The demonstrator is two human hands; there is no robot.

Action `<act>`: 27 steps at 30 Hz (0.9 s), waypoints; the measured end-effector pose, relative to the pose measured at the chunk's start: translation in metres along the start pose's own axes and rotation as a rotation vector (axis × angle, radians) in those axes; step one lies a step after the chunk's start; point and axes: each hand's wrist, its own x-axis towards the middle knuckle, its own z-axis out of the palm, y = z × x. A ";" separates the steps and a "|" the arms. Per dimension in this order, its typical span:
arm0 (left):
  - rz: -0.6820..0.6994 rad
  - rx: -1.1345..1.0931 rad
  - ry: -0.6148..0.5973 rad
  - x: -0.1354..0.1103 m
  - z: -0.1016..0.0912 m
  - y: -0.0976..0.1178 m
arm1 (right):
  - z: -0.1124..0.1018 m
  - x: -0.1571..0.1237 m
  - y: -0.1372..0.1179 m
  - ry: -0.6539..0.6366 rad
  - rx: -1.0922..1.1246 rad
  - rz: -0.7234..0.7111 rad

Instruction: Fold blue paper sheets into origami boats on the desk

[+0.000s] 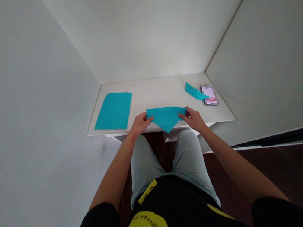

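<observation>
In the head view, my left hand point(141, 124) and my right hand point(193, 119) grip the two upper corners of a folded sheet of teal paper point(166, 117). The sheet's pointed lower end hangs over the front edge of a white desk point(159, 88). To the left, a flat teal paper sheet point(113, 111) lies apart from my hands. Farther right, a small teal paper piece point(194, 91) touches a pixelated pink-and-white object point(209, 95), whose kind I cannot tell.
White walls point(150, 27) close in the desk at the back and both sides. My knees in grey shorts point(164, 156) sit just below the desk's front edge. A dark wooden floor point(275, 171) shows at the lower right.
</observation>
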 end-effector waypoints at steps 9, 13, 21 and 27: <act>-0.223 0.359 0.093 0.008 0.027 -0.002 | 0.030 0.005 -0.005 0.058 -0.393 -0.096; -0.238 0.301 0.156 0.003 0.031 -0.003 | 0.044 -0.005 -0.028 -0.217 -0.445 -0.340; -0.045 0.154 0.278 -0.020 0.045 -0.020 | 0.071 -0.023 -0.036 -0.171 -0.401 -0.287; 0.197 0.360 0.315 -0.028 0.051 -0.027 | 0.071 -0.027 -0.035 -0.175 -0.422 -0.280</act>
